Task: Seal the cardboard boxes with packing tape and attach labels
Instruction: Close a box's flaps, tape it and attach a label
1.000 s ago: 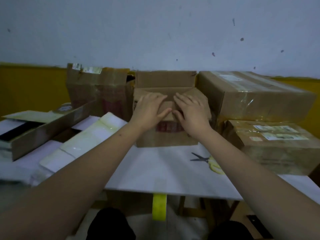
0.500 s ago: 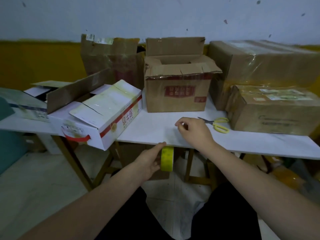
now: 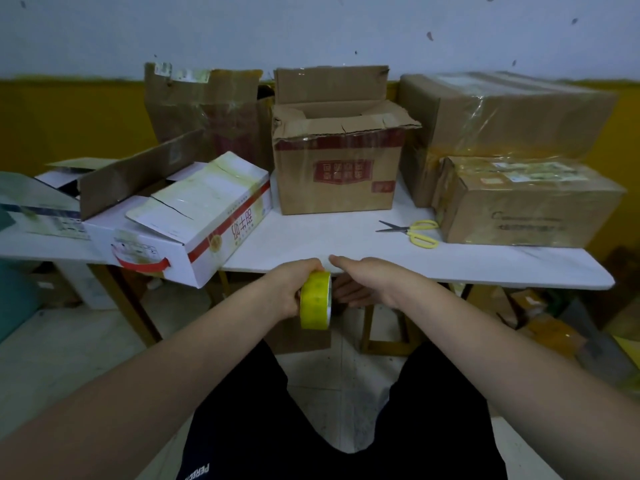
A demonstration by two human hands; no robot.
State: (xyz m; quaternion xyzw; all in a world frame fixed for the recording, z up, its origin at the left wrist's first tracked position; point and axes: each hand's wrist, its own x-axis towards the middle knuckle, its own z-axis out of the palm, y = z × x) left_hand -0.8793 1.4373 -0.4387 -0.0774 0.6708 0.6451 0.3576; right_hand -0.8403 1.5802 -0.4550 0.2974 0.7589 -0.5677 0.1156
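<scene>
We hold a yellow tape roll (image 3: 316,300) upright at the white table's (image 3: 415,261) near edge, its hole axis running left-right. Our left hand (image 3: 289,289) grips it; our right hand (image 3: 367,280) curls beside, grasp unclear.

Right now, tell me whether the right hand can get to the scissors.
Probably yes. The right hand is at the table's front edge, and the scissors lie in the open beyond it, with only bare tabletop between. The sealed box sits just to their right.
</scene>
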